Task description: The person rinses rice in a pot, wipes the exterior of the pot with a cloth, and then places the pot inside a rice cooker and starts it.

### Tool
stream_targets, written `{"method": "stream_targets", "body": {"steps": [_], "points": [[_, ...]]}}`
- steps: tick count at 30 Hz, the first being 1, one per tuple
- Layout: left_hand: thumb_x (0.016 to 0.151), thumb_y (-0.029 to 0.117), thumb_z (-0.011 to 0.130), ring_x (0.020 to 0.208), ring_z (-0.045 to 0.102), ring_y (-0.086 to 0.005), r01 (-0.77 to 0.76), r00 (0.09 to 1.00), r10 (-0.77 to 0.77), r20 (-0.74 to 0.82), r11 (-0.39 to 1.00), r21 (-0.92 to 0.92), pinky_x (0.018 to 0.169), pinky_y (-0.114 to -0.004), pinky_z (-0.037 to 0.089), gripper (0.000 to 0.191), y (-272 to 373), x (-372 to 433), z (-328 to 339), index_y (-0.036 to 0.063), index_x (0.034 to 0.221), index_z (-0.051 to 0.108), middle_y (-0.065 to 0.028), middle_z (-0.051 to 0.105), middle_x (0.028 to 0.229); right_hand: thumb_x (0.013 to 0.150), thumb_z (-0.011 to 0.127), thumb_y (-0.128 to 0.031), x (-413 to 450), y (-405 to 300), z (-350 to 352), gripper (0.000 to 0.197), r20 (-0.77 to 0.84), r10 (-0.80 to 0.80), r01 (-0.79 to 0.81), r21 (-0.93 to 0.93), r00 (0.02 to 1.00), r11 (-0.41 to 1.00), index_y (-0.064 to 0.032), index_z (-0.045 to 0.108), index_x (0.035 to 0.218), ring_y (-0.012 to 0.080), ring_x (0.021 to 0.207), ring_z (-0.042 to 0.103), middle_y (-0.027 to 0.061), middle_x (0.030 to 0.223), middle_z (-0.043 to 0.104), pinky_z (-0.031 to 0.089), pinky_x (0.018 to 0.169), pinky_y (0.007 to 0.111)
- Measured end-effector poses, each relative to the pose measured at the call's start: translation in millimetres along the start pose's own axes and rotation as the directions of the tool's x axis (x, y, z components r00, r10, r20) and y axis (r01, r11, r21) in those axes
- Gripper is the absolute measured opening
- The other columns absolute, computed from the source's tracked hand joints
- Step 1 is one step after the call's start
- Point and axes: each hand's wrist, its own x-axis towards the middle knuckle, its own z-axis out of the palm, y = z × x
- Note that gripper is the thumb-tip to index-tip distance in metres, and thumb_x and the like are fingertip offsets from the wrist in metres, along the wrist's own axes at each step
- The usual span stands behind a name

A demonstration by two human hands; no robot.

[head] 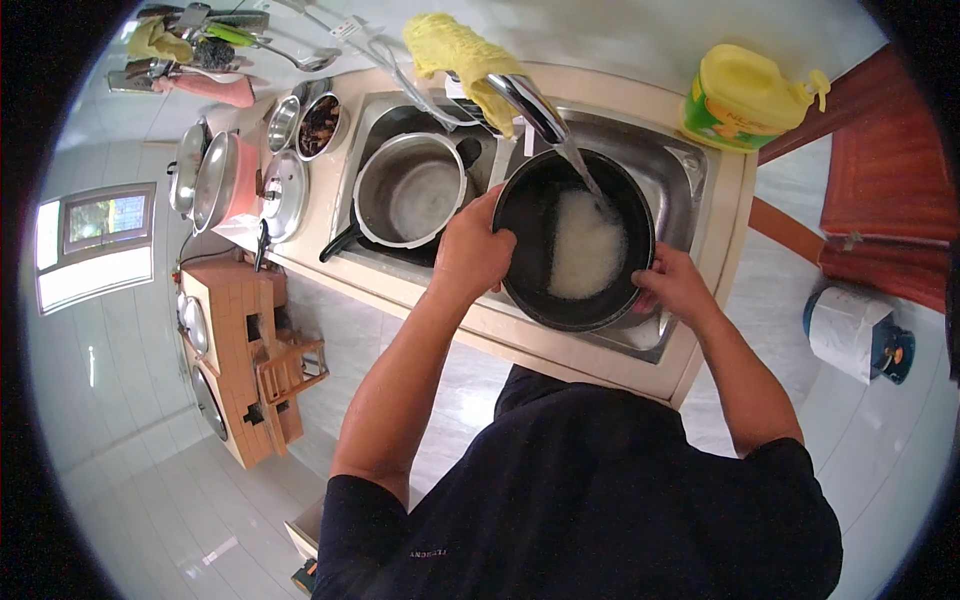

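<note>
Between my two hands is a round black pot [529, 274], held over the right basin of a steel double sink [679, 199]. My left hand [474, 244] grips its left rim, thumb on top. My right hand [671, 281] grips the lower right rim. A stream of water [586, 171] runs from the chrome faucet [529, 105] into the pot. Pale, frothy contents [589, 251] lie inside; whether rice or only foamy water, I cannot tell. A yellow cloth [457, 49] is draped over the faucet.
An aluminium pressure-cooker pot [412, 195] sits in the left basin, its black handle [339, 244] over the front edge. Its likely lid [286, 196] stands farther left, near steel bowls [283, 124] and a pink basin [238, 180]. A yellow-green pump jug [739, 97] stands at the back right corner.
</note>
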Motion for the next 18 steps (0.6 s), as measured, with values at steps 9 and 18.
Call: {"method": "stream_targets", "body": {"steps": [9, 18], "points": [[0.076, 0.001, 0.053, 0.111, 0.064, -0.0357, -0.312, 0.912, 0.376, -0.161, 0.894, 0.322, 0.097, -0.04, 0.048, 0.066, -11.0, 3.3, -1.0, 0.0153, 0.14, 0.055, -0.0206, 0.066, 0.122, 0.093, 0.066, -0.024, 61.6, -31.8, -19.0, 0.031, -0.394, -0.335, 0.221, -0.307, 0.856, 0.926, 0.0007, 0.067, 0.113, 0.0186, 0.073, 0.068, 0.0111, 0.085, 0.071, 0.055, 0.065, 0.032], [0.074, -0.001, 0.05, 0.102, 0.065, -0.0344, -0.285, 0.923, 0.322, -0.209, 0.94, 0.188, 0.09, -0.039, 0.051, 0.063, -8.9, -3.1, -9.5, 0.0122, 0.135, 0.059, -0.0184, 0.067, 0.116, 0.082, 0.071, -0.037, 194.9, -119.9, 21.2, 0.039, -0.024, -0.604, 0.476, -0.592, 0.796, 0.651, 0.0005, 0.072, 0.093, 0.029, 0.078, 0.069, 0.0185, 0.086, 0.072, 0.053, 0.074, 0.037]]}}
